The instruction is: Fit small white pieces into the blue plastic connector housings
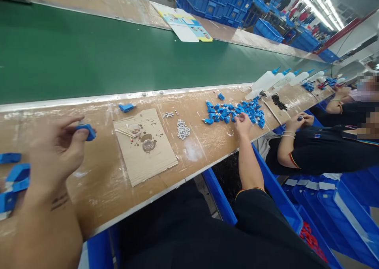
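Blue plastic piece (87, 131), pinched between thumb and fingertips of the left hand (57, 150), held just above the wooden surface (97, 182) near its far edge; the fingers are closed on the piece, apparently to keep it steady for handling. Right hand (243, 124), fingers curled together at the near edge of a heap of blue pieces (233, 112); whether it grips one cannot be told. Between the hands lie a cardboard sheet (145, 150) carrying small sticks (126, 133) and a shallow round dish (148, 144), contents unclear, and a pile of small grey parts (182, 129). More blue parts (13, 178) lie at the left margin. White squeeze bottles (266, 80) lie beyond the heap. Another person's hands (299, 121) work farther along. Blue bins (278, 198) stand below the surface; one holds red items (310, 239).
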Demonstrator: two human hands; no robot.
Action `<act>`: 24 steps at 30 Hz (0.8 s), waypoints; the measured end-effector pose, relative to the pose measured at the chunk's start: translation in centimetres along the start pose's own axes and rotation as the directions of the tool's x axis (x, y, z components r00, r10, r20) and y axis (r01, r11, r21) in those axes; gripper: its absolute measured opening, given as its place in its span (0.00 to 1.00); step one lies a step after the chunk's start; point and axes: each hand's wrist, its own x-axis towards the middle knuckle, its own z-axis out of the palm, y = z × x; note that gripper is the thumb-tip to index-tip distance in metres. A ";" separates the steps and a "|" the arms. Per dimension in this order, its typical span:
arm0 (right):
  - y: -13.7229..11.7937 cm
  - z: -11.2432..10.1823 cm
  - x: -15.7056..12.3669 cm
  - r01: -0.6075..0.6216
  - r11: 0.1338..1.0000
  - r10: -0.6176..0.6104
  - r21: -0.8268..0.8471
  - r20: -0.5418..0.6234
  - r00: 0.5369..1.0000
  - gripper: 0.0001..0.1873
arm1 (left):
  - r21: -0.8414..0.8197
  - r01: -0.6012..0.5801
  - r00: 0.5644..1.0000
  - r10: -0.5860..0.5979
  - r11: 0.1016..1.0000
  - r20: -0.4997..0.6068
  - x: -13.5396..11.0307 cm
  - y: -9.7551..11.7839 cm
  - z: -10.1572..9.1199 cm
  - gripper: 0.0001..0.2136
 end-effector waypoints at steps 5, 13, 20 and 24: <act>-4.5 0.1 -2.6 0.097 0.994 -0.094 0.042 -0.081 0.992 0.20 | -0.270 0.095 0.995 -0.101 0.958 -0.009 -0.8 -0.6 0.7 0.19; -14.7 7.7 -8.8 0.536 0.832 -0.462 0.143 0.714 0.526 0.09 | -0.219 0.127 0.992 -0.119 0.967 0.051 -1.9 -1.5 0.9 0.18; -15.5 9.3 -8.9 0.509 0.852 -0.424 0.127 0.737 0.526 0.08 | -0.156 0.048 0.993 -0.031 0.987 0.110 -2.3 -0.7 0.7 0.14; -15.2 8.6 -8.8 0.472 0.871 -0.415 0.137 0.720 0.557 0.13 | -0.164 0.032 0.991 -0.010 0.986 0.134 -2.4 -0.2 0.9 0.15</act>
